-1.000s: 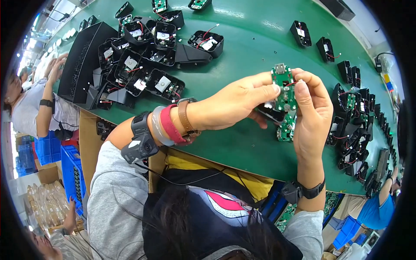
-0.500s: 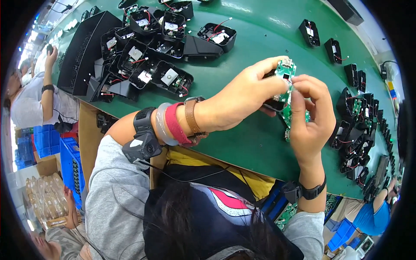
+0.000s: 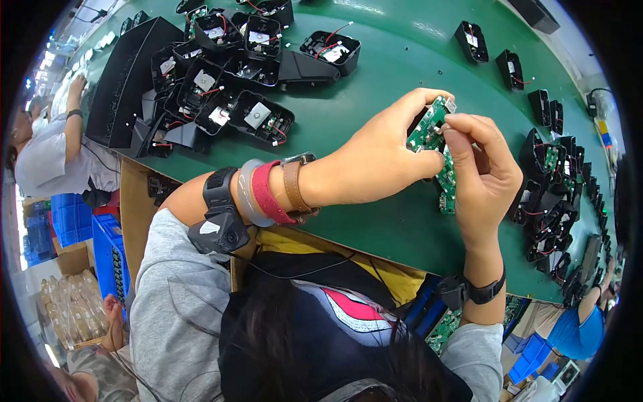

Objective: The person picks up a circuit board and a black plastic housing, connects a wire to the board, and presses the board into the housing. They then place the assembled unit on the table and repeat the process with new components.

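Above the green table, my left hand (image 3: 382, 161) grips a green circuit board (image 3: 426, 130) between thumb and fingers. The board is tilted, with a silver connector at its upper end. My right hand (image 3: 487, 177) is closed, thumb and index finger pinched at the board's right edge; a small part between those fingertips is too hidden to name. A second green board section (image 3: 447, 199) hangs below, against my right palm. Whether it is joined to the upper one I cannot tell. Something dark is partly hidden under my left thumb.
Black plastic housings (image 3: 258, 120) with red wires are heaped at left beside a large black bin (image 3: 127, 80). More housings (image 3: 474, 41) stand at the far right, and another pile (image 3: 552, 201) lies right of my hand. Co-workers sit at both sides.
My left hand has turned the upper board, so its face and connector now tilt to the right. The left thumb has moved down off its face. My right fingertips have closed at its edge.
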A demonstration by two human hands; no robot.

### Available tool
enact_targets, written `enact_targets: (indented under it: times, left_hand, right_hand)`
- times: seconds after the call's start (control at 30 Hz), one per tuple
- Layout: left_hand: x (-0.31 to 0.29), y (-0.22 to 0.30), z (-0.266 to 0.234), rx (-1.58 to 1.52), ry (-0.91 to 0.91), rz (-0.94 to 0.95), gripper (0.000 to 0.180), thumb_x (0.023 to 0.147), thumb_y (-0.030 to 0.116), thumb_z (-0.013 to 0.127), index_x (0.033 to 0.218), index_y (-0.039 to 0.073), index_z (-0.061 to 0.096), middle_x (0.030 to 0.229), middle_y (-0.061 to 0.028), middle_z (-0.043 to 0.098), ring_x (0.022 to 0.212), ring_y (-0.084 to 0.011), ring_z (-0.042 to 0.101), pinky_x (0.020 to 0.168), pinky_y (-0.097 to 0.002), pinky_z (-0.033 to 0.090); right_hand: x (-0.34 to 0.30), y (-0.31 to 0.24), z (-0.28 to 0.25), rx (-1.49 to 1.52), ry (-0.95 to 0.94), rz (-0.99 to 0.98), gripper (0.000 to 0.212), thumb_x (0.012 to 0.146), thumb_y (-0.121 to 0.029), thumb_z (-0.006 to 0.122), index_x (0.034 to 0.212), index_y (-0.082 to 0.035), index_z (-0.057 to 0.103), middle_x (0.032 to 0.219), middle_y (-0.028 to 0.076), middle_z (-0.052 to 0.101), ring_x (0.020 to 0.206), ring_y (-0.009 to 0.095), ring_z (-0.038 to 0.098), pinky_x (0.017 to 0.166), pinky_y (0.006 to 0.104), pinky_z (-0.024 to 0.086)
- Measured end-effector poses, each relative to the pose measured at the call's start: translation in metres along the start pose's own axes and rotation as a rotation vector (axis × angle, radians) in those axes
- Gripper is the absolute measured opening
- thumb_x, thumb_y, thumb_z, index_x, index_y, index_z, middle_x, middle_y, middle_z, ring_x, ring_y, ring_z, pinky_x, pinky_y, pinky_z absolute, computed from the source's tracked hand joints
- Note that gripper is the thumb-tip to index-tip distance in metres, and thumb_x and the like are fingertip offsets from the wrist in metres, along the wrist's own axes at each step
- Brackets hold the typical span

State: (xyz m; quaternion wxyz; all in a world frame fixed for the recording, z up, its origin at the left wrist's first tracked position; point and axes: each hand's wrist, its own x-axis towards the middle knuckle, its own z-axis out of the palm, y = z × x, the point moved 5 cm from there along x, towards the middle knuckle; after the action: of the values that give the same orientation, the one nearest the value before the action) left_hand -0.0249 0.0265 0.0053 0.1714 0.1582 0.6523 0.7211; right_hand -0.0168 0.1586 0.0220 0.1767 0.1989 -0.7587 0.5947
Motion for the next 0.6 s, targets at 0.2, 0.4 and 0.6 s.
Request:
enact_targets:
  times: [0.2,0.4,0.6]
  left_hand:
    - [0.000,-0.003,-0.003,0.074,0.065,0.081,0.045,0.082,0.003,0.053,0.125,0.003,0.040,0.097,-0.0039,0.052,0.073,-0.0067,0.053,0.061,-0.0220,0.046]
    - [-0.002,-0.002,-0.002,0.173,0.134,0.152,0.044,0.082,0.000,0.049,0.125,0.002,0.040,0.100,-0.0040,0.051,0.078,-0.0075,0.052,0.067,-0.0227,0.046]
    - [0.000,0.000,-0.007,0.309,0.148,0.229,0.038,0.082,0.000,0.049,0.120,0.001,0.045,0.100,-0.0040,0.052,0.082,-0.0075,0.051,0.070,-0.0225,0.045]
  right_hand:
    - [-0.001,-0.006,0.002,-0.166,-0.022,0.019,0.014,0.080,0.003,0.065,0.092,-0.003,0.068,0.091,0.006,0.063,0.065,0.008,0.056,0.055,0.0198,0.043]
    - [0.000,-0.010,0.000,-0.238,0.041,-0.076,0.018,0.077,0.004,0.067,0.094,-0.005,0.067,0.085,0.004,0.065,0.062,0.007,0.051,0.053,0.0195,0.040]
    - [-0.001,-0.014,-0.002,-0.287,0.097,-0.108,0.034,0.077,0.003,0.068,0.108,-0.004,0.057,0.082,0.002,0.066,0.062,0.007,0.050,0.052,0.0191,0.038]
